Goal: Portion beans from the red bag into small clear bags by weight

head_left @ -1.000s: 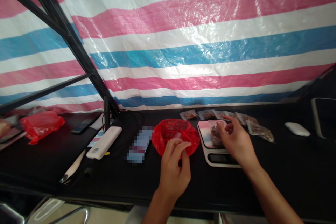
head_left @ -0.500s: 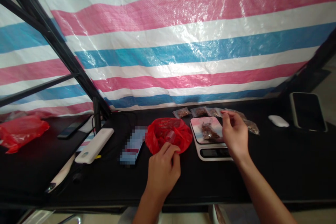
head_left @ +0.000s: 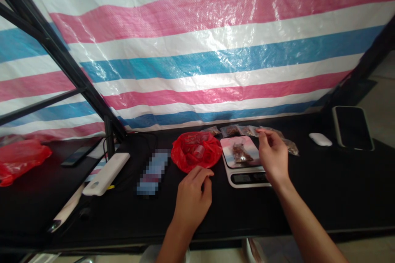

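My left hand [head_left: 194, 193] rests just in front of a red plastic bag [head_left: 182, 160], its fingers loosely bent and nothing visible in them. Inside the open mouth of that bag lies a small clear plastic cup [head_left: 199, 151] among dark contents. Over the right side of a white kitchen scale [head_left: 230, 160], my right hand [head_left: 274, 154] has its thumb and fingers pinched together; what they hold, if anything, is too small to make out. A clear bag of brown dried pieces [head_left: 241, 154] sits on the scale's plate. The display is partly covered by my right hand.
Behind the scale lie several small clear bags of dried pieces [head_left: 231, 130]. At right are a white earphone case [head_left: 320, 139] and a propped dark-screened device [head_left: 353, 128]. Left of the red bag are a blurred-out phone [head_left: 153, 172], a white power bank [head_left: 106, 174] and cables.
My left hand has come slightly away from the red bag's near edge, which now sits a little apart from it. My right hand stays pinched by the scale. The view has shifted slightly.
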`<action>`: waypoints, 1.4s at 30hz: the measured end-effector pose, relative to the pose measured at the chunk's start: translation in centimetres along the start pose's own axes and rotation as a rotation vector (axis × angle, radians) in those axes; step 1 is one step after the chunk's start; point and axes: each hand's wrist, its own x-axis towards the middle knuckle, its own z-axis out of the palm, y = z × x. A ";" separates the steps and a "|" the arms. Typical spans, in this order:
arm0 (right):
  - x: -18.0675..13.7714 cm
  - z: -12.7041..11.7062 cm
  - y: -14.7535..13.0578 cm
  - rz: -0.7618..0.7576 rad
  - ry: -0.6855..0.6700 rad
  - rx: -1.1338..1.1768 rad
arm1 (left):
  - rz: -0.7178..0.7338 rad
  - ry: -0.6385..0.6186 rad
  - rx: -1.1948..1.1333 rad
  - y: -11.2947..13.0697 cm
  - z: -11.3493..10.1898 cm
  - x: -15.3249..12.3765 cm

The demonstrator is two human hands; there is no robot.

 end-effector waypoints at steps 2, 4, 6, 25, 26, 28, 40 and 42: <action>-0.1 -0.1 -0.2 0.027 0.000 0.014 | 0.032 0.006 -0.025 0.1 -0.1 -0.1; -0.1 -0.1 -0.4 0.060 -0.011 0.034 | 0.068 0.019 -0.040 0.2 -0.2 -0.1; -0.2 -0.1 -0.5 0.089 -0.026 0.046 | 0.096 0.035 -0.048 0.3 -0.2 -0.2; -2.1 1.0 -0.1 -0.388 -0.131 -0.789 | 0.135 0.077 -0.094 1.0 0.2 -0.2; -2.2 1.1 -0.1 -0.379 -0.143 -0.814 | 0.135 0.080 -0.096 1.0 0.1 -0.3; -2.3 1.2 -0.2 -0.365 -0.175 -0.843 | 0.132 0.087 -0.101 0.9 0.1 -0.3; -2.3 1.5 -0.3 -0.297 -0.223 -0.732 | 0.100 0.107 -0.169 1.0 -0.1 -0.2; -2.2 1.8 -0.3 -0.288 -0.243 -0.555 | 0.056 0.141 -0.214 0.9 0.1 -0.1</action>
